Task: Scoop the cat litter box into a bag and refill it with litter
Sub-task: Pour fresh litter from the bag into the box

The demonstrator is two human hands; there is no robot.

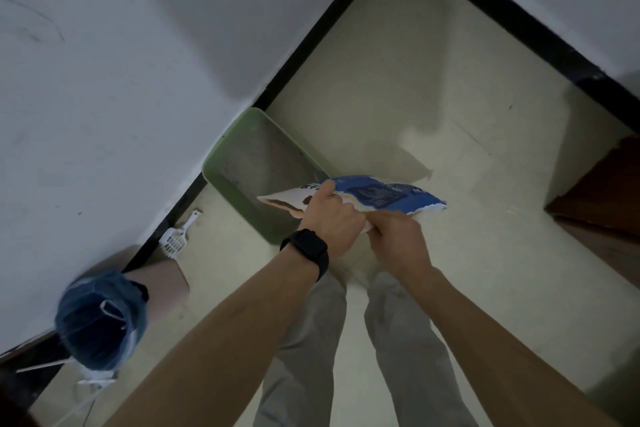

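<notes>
Bin with blue liner sits close at eight o'clock. Hands meet at centre: left hand curls round the tilted litter bag near its open mouth; right hand pinches its lower edge. White scoop lies at nine o'clock. Beyond, green litter box sits at eleven, against the wall. Bag's mouth hangs near its rim, so hasty tipping could spill litter onto the floor.

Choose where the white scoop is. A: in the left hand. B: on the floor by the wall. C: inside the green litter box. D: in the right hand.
B: the scoop lies on the floor by the wall; the left hand and right hand grip the litter bag.
</notes>
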